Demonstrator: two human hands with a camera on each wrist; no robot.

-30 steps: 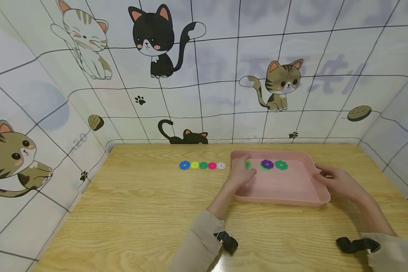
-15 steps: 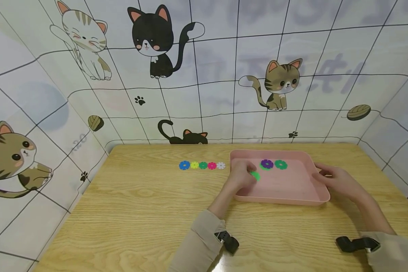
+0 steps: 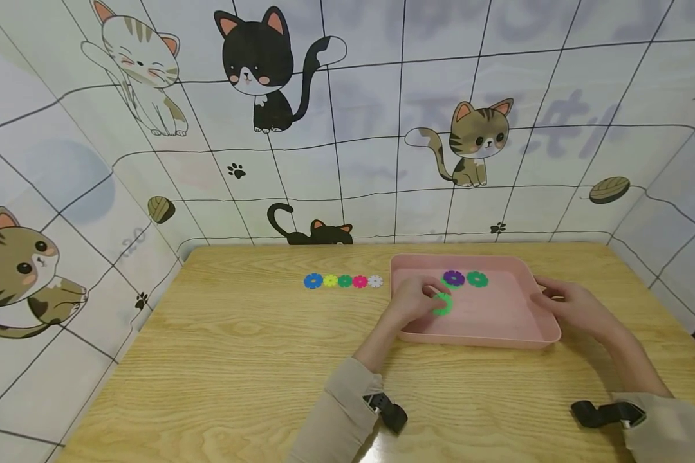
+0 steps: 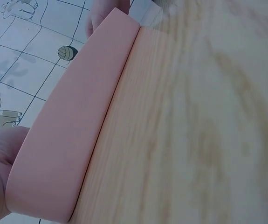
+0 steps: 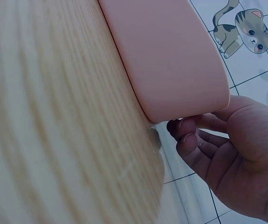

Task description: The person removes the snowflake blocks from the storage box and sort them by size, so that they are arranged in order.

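My left hand (image 3: pixel 414 300) reaches into the pink tray (image 3: pixel 492 315), thumb and fingers pinching the left edge of a light green snowflake disc (image 3: pixel 448 304). Farther back in the tray, a purple snowflake disc (image 3: pixel 454 278) overlaps another green one, and a darker green disc (image 3: pixel 477 279) lies just right of them. At the tray's right side, my right hand (image 3: pixel 573 307) grips the rim, thumb over the edge and fingers along the outer wall. The right wrist view shows these fingers (image 5: pixel 188 142) at the tray's corner. In the left wrist view the tray wall (image 4: pixel 68 126) hides my left fingertips.
Left of the tray, a straight row of snowflake discs lies on the wooden table (image 3: pixel 237 360): blue (image 3: pixel 313 281), yellow (image 3: pixel 330 281), green (image 3: pixel 345 281), pink (image 3: pixel 360 281) and white (image 3: pixel 374 281). A cat-patterned wall covering stands behind the table.
My left hand has drawn the light green disc from the tray's back left toward the front and right, away from the other discs. The right hand has stayed on the rim.
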